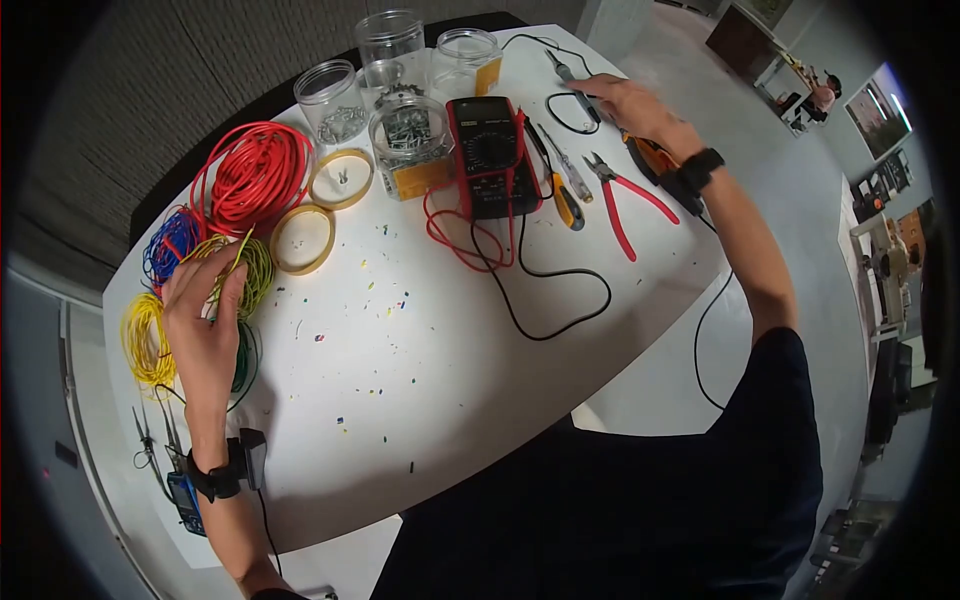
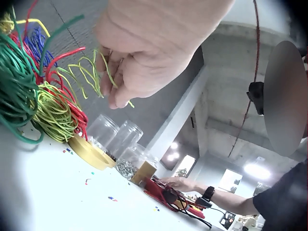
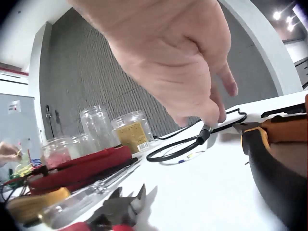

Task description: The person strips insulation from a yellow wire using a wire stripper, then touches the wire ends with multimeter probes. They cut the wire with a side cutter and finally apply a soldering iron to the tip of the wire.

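Observation:
A thin yellow-green wire (image 2: 110, 77) is pinched between the thumb and fingers of my left hand (image 1: 205, 300). It trails from a yellow-green coil (image 2: 55, 113) below that hand. Blue (image 1: 170, 248), red (image 1: 255, 175), yellow (image 1: 147, 340) and green (image 1: 245, 360) wire coils surround it. At the far right of the table, my right hand (image 1: 640, 108) grips the back end of a grey pen-shaped tool (image 1: 562, 68) with a black cord (image 3: 178, 151); in the right wrist view the fingers hide most of it.
A red multimeter (image 1: 490, 150) with leads, a screwdriver (image 1: 565, 200), red-handled cutters (image 1: 630, 200) and orange-black pliers (image 1: 650, 160) lie mid-right. Clear jars (image 1: 410, 140) of small metal parts stand behind two yellow rings (image 1: 303, 240). Wire scraps dot the table (image 1: 480, 390). A blue device (image 1: 186, 502) sits lower left.

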Tool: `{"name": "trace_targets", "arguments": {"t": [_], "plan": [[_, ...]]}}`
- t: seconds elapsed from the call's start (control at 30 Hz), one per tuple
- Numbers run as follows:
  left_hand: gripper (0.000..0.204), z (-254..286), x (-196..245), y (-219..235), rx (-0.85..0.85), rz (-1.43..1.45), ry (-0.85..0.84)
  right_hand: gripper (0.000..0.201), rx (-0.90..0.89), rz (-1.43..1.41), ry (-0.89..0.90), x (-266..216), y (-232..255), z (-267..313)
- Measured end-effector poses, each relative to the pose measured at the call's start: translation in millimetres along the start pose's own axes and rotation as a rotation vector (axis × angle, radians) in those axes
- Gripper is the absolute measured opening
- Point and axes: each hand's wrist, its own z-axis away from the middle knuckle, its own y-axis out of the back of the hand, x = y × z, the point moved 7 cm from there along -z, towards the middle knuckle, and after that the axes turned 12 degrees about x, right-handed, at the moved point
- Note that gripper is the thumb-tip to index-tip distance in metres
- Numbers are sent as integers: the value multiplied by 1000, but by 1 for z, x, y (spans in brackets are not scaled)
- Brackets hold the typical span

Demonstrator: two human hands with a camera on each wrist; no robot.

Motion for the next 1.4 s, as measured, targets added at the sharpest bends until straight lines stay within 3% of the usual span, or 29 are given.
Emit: {"name": "trace_targets", "arguments": {"t": [0.07, 0.13, 0.37, 0.43, 0.47, 0.53, 0.57, 0.6, 0.67, 0.73, 0.77, 0.83, 0.9, 0.93, 1.03, 1.1, 1.17, 1.27, 1.33, 1.4], "plan": [[22, 0, -1, 1, 0, 1, 14, 52, -11, 19, 46, 0, -13, -6], [23, 1, -1, 2, -32, -12, 35, 54, -192, 202, -91, 10, -28, -10], [22, 7, -4, -6, -11, 81, 93, 36, -88, 273, 8, 4, -19, -16], [22, 9, -9, -10, -12, 87, 73, 31, 114, 291, 92, -13, 4, -16], [22, 11, -9, -13, -13, 91, 53, 31, 104, 291, 94, -18, 9, -13], [22, 17, -17, -19, -38, 133, 136, 28, 392, 140, -2, -30, 48, -15], [22, 17, -22, -21, -58, 167, 198, 23, 424, 101, -110, -32, 60, -14], [22, 17, -23, -20, -33, 168, 200, 23, 435, 109, -90, -50, 73, -16], [22, 23, -30, -26, -47, 262, 328, 20, 626, -232, -353, -72, 104, -7], [23, 22, -29, -26, -35, 248, 283, 19, 722, -265, -262, -109, 125, -4], [23, 22, -30, -28, -28, 276, 332, 18, 818, -300, -190, -125, 134, 1], [23, 25, -35, -32, -26, 309, 383, 16, 842, -358, -157, -146, 137, 5], [24, 23, -32, -27, 42, 261, 220, 19, 904, -377, -52, -154, 142, 6], [24, 23, -32, -25, 48, 263, 231, 19, 896, -378, -42, -150, 143, 7], [24, 24, -36, -26, -16, 315, 356, 19, 892, 170, -83, -147, 150, 3], [24, 22, -30, -25, 7, 295, 192, 17, 813, 337, -88, -156, 161, 0], [24, 23, -31, -27, 10, 308, 224, 20, 676, 597, -98, -145, 166, 2], [25, 25, -34, -27, -26, 320, 299, 24, 557, 730, -190, -122, 179, 16], [25, 26, -37, -30, -62, 324, 345, 34, 566, 807, -158, -128, 186, 11], [26, 27, -39, -32, -43, 374, 390, 50, 316, 726, -297, -123, 186, 12]]}}
